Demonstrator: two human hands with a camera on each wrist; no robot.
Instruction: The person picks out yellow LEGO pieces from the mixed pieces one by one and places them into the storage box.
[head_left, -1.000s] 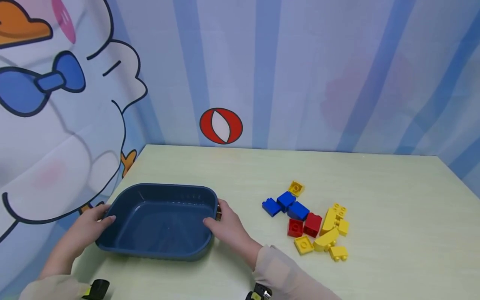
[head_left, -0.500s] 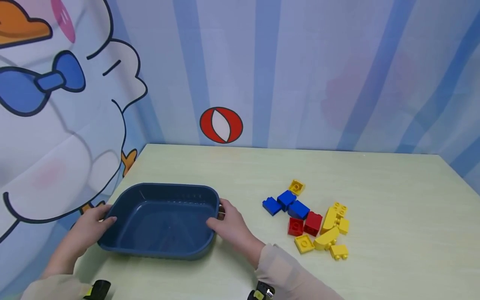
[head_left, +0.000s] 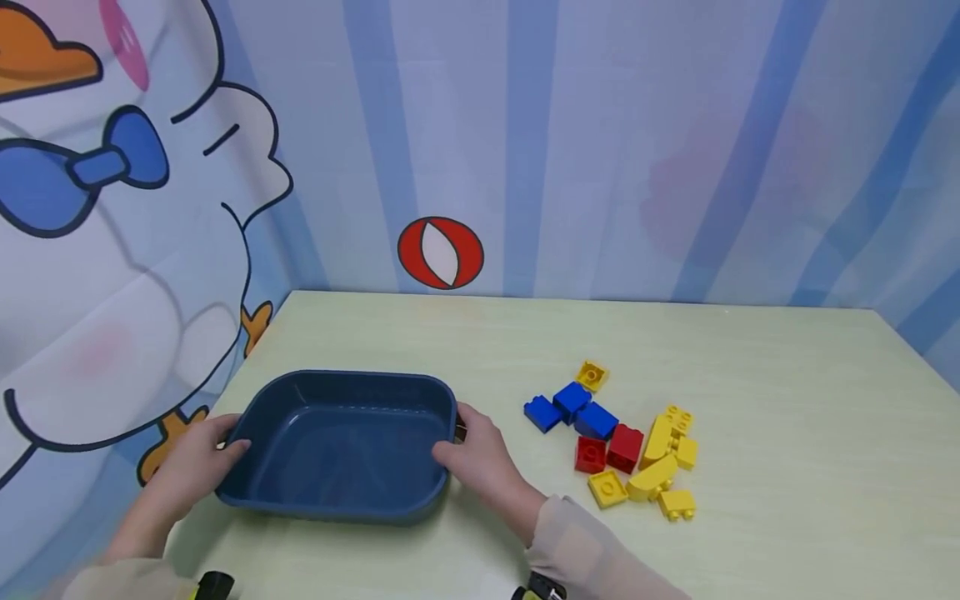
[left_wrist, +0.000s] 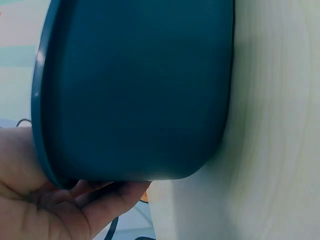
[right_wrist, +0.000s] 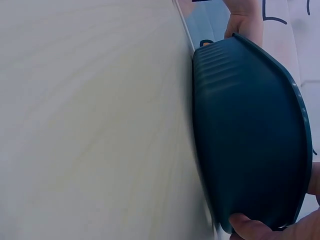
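A dark blue rectangular basin (head_left: 345, 450) with rounded corners stands at the table's left side, with nothing inside it. At its left end my left hand (head_left: 193, 463) grips the rim, thumb over the edge and fingers beneath it, as the left wrist view also shows. My right hand (head_left: 486, 460) holds the opposite end, its thumb on the rim and its fingers around the outside near a handle opening. In the right wrist view the basin (right_wrist: 250, 130) appears side-on, its base on or very near the tabletop.
Right of the basin lie loose toy bricks: several yellow ones (head_left: 652, 478), blue ones (head_left: 597, 421) and red ones (head_left: 625, 448). They rest on a pale wooden table (head_left: 795, 433). A striped blue backdrop (head_left: 615, 150) with cartoon prints borders the table behind and at left.
Both hands have shifted the basin slightly to the right, toward the bricks. My grip on it looks the same, and the bricks have stayed in place.
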